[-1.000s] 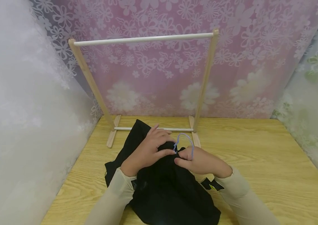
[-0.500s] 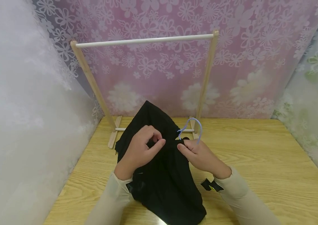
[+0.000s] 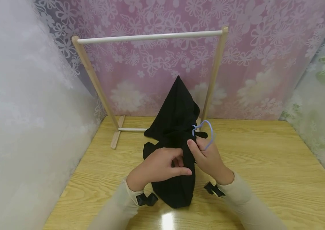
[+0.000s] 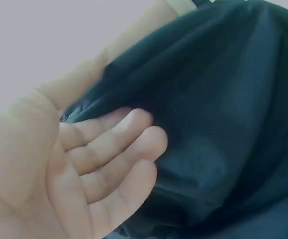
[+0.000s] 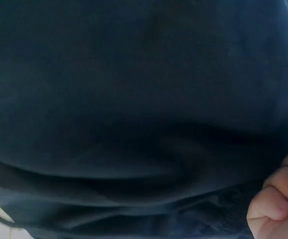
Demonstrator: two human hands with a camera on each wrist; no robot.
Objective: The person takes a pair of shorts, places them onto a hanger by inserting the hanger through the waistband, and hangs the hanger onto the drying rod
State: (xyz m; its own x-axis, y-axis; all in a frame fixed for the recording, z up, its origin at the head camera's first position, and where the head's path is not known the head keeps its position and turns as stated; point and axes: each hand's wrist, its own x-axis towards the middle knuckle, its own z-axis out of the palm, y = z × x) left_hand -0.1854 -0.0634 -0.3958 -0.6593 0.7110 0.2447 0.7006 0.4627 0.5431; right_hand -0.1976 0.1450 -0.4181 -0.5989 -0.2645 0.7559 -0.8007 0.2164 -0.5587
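A black garment (image 3: 177,108) is bunched in front of me, one corner pointing up and away, its lower end near the table front. My right hand (image 3: 208,156) grips a gathered edge of it, thumb on top. Beside that thumb, the blue hook of a clothes hanger (image 3: 212,134) sticks out; the hanger's body is hidden. Over the lower folds lies my left hand (image 3: 162,164), fingers loosely bent. In the left wrist view, its fingertips (image 4: 156,142) touch the dark cloth without pinching it. Cloth fills most of the right wrist view, with curled right fingers (image 5: 276,204) at the corner.
Behind the garment stands a wooden rack with a white top rod (image 3: 151,37), a left post (image 3: 94,80) and a right post (image 3: 216,67). Its lower rod (image 3: 132,129) is partly covered by cloth. The wood-grain table (image 3: 266,166) reaches back to a floral curtain (image 3: 156,70).
The garment's top corner has risen and shifted right. My right hand and the hanger hook have moved right and slightly away. My left hand left the hook area and came down onto lower folds.
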